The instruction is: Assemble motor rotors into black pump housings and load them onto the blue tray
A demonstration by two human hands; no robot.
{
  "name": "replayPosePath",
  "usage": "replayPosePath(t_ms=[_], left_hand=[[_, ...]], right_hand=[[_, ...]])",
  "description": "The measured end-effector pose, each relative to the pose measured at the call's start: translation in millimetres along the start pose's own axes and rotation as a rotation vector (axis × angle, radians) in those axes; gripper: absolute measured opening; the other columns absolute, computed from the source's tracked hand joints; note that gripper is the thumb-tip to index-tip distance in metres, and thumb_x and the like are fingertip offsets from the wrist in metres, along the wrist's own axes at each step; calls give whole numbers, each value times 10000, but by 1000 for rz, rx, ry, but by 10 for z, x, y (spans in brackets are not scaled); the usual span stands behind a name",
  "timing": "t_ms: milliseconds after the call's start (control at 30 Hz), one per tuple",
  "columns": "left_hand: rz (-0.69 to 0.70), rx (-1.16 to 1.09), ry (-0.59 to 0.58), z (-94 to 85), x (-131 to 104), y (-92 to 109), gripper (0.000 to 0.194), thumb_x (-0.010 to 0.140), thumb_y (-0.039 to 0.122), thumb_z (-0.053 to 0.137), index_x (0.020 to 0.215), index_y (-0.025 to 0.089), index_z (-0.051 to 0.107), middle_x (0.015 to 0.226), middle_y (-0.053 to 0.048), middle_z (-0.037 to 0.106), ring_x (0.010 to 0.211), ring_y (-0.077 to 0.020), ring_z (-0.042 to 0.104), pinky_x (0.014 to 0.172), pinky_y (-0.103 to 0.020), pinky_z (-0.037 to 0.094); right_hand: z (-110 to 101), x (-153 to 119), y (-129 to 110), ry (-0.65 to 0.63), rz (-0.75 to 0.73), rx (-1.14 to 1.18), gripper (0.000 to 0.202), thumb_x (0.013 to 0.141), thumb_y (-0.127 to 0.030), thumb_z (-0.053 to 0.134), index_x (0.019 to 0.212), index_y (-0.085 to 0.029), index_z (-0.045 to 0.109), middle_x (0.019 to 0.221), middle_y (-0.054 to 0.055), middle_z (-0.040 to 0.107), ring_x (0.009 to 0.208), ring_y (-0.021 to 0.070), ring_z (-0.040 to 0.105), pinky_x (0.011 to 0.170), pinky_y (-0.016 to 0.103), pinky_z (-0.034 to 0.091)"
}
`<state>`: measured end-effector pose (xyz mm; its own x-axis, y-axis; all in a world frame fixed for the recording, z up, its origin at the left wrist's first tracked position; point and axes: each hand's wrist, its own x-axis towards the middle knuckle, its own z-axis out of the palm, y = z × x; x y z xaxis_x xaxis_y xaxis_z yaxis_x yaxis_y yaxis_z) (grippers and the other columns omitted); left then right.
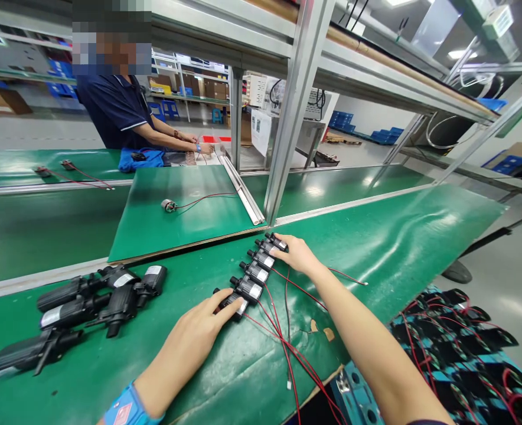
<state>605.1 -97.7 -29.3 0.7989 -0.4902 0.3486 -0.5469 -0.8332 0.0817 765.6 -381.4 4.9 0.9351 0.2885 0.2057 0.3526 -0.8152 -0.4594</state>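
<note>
Lining up diagonally on the green work surface (176, 366), a row of black cylindrical plastic units with pale labels (254, 271) is lying between the two hands. The left hand (194, 330) is touching the nearest unit, its thumb and forefinger standing slightly apart; whether it is gripping cannot be told. The right hand (299, 254) is touching the far end, its fingers reaching over the last units in a narrow spread; its grip also cannot be confirmed. Thin red and black wires (283, 336) are trailing from the row towards the near edge, some passing beneath the right forearm. To the left, a loose cluster of similar black units (119, 304) is resting on the same surface. Beyond, a small silver motor with red leads (169, 205) is sitting on a raised green board (155, 236). Across the line, a person in a dark blue shirt (114, 109) is handling thin wires.
</note>
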Motion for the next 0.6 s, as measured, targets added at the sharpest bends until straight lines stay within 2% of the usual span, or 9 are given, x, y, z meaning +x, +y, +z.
replayPosePath(t_ms=[133, 233, 333, 400, 500, 600], left_hand=[[38, 8, -30, 5, 96, -99, 543, 946, 70, 465, 1379, 380, 576, 1408, -63, 633, 1113, -229, 711, 879, -367, 622], [79, -9, -43, 22, 293, -122, 536, 958, 68, 456, 1385, 372, 566, 1444, -66, 603, 1155, -226, 690, 911, -370, 606], [138, -31, -42, 42, 568, -28, 477, 969, 89, 475, 1364, 333, 585, 1445, -81, 602, 1189, -224, 672, 946, -358, 584], [148, -18, -29, 28, 730, 56, 429, 966, 129, 526, 1335, 333, 605, 1469, -69, 584, 1165, -214, 680, 944, -338, 576], [73, 30, 19, -100, 808, 63, 428, 945, 214, 603, 1352, 343, 580, 1516, -56, 538, 1110, -226, 690, 920, -363, 570], [-156, 114, 126, -339, 602, -179, 444, 970, 328, 565, 1403, 235, 540, 1452, -144, 578, 1143, -311, 653, 926, -468, 538]], right_hand=[[13, -57, -32, 12, 53, -69, 619, 910, -447, 652, 1426, -124, 542, 1425, 150, 590, 1314, 287, 563, 1121, 399, 434], [-21, -96, 64, 42, 111, -126, 607, 930, -445, 613, 1430, -111, 532, 1428, 170, 582, 1315, 300, 559, 1119, 418, 432], [-86, -148, 246, 76, 159, -176, 576, 944, -428, 581, 1414, -97, 541, 1401, 194, 598, 1289, 307, 577, 1097, 437, 447], [-143, -179, 370, 112, 189, -213, 550, 947, -419, 564, 1389, -93, 560, 1410, 227, 577, 1300, 339, 557, 1085, 500, 440], [-250, -186, 441, 256, 138, -274, 517, 939, -441, 556, 1365, -150, 579, 1475, 227, 502, 1360, 379, 471, 1076, 590, 397], [-336, -98, 214, 399, -96, -260, 453, 941, -470, 555, 1304, -208, 622, 1406, 170, 567, 1299, 344, 512, 1066, 545, 399]])
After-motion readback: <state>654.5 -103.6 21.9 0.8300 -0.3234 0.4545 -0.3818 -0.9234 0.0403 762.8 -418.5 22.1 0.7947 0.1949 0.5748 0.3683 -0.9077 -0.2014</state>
